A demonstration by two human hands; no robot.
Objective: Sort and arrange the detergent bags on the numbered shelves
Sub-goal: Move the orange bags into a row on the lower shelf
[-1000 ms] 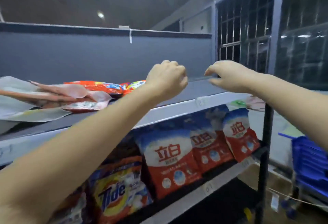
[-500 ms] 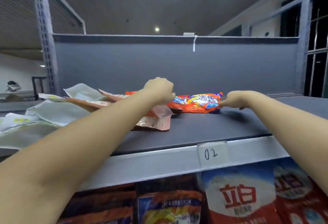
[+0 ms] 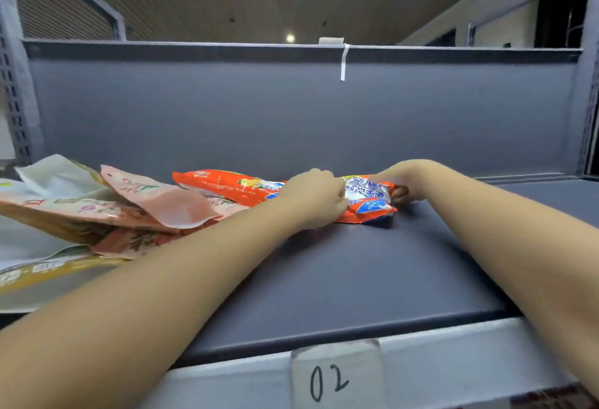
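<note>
Both hands advanced since earlier frame: left hand (image 3: 316, 196), right hand (image 3: 400, 181) grip orange detergent bag (image 3: 368, 201) behind label "02" (image 3: 335, 376); fingertips hidden, bag print illegible.

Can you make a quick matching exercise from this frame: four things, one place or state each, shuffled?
Things:
1. orange bag
2. pink bag
3. label 02
4. white strip

Places or states:
A. hangs from the top edge of the back panel
B. held at both ends by the left hand and right hand
C. lies in the pile at the left of the shelf
D. stuck on the front rail of the shelf

Pairs: 1-B, 2-C, 3-D, 4-A
</note>
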